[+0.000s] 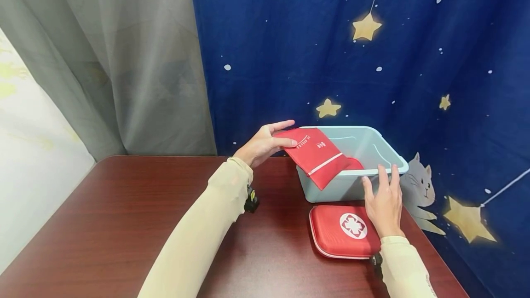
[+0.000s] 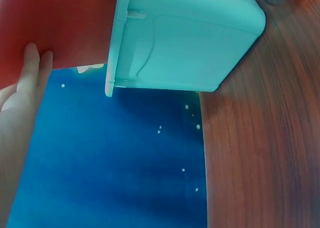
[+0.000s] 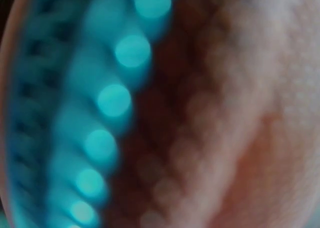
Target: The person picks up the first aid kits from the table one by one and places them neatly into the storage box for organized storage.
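Note:
My left hand holds a flat red pouch by its upper left corner, thumb on top. White lettering and a white stripe mark the pouch, which slants over the left side of a light blue plastic bin. In the left wrist view the fingers lie against the red pouch beside the bin. My right hand is at the bin's front right rim, fingers spread and fairly straight. Below it lies a red zippered first-aid case with a white cross emblem. The right wrist view is a blurred close-up.
Something red shows inside the bin, partly hidden by the pouch. The bin and case stand toward the right edge of a dark wooden table. Behind hang a blue star-patterned curtain and a grey curtain.

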`<action>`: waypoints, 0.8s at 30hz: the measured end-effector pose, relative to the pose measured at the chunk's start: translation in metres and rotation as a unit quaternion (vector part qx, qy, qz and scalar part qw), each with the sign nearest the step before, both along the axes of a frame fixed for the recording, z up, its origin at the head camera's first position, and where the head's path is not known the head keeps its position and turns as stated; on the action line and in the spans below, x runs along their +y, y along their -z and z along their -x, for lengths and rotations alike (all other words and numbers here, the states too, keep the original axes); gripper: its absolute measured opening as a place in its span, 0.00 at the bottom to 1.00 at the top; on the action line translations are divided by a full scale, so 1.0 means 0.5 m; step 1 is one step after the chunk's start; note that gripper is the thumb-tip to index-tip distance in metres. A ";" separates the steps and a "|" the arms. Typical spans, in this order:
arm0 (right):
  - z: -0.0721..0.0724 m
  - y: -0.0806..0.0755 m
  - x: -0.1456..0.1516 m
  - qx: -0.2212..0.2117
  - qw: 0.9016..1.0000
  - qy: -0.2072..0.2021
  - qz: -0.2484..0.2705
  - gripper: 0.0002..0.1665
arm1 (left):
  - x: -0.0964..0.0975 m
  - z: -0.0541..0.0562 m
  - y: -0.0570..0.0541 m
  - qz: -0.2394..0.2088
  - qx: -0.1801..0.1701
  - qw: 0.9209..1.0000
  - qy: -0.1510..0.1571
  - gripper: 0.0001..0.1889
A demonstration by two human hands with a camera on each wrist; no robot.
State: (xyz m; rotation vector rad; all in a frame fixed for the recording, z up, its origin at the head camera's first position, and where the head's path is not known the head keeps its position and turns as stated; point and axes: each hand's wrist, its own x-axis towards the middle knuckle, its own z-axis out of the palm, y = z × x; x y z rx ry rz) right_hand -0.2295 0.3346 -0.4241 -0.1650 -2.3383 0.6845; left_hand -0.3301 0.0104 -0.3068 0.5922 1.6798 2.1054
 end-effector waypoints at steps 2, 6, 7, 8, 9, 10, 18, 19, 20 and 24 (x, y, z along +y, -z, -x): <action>0.000 0.000 -0.001 -0.002 1.000 0.001 0.001 0.35 | -0.003 0.000 0.003 -0.015 -0.002 1.000 0.014 0.37; -0.001 -0.001 -0.001 -0.006 1.000 0.003 0.002 0.35 | -0.010 0.000 0.007 -0.029 -0.003 0.999 0.045 0.38; -0.001 -0.001 -0.001 -0.007 1.000 0.003 0.002 0.35 | -0.011 0.000 0.008 -0.029 -0.002 0.998 0.048 0.38; -0.001 -0.001 -0.001 -0.006 1.000 0.003 0.002 0.35 | -0.012 0.000 0.008 -0.029 -0.001 0.998 0.048 0.38; -0.001 -0.002 0.000 -0.005 1.000 0.003 0.001 0.35 | -0.013 0.000 0.009 -0.027 0.001 0.999 0.047 0.38; -0.001 -0.002 0.000 -0.004 1.000 0.003 0.000 0.35 | -0.013 0.001 0.010 -0.026 0.003 0.999 0.042 0.37; -0.002 -0.001 0.001 0.003 1.000 -0.001 0.000 0.35 | -0.008 0.003 0.020 0.000 0.019 0.999 -0.051 0.29; -0.002 -0.001 0.001 0.002 1.000 -0.002 0.001 0.35 | -0.007 0.003 0.022 -0.002 0.016 0.998 -0.061 0.29; -0.003 -0.002 0.000 0.001 1.000 -0.003 0.002 0.35 | -0.005 0.003 0.024 -0.005 0.012 0.997 -0.071 0.29; -0.004 -0.004 0.000 -0.001 1.000 -0.005 0.005 0.35 | 0.003 0.005 0.029 -0.034 -0.004 0.994 -0.103 0.30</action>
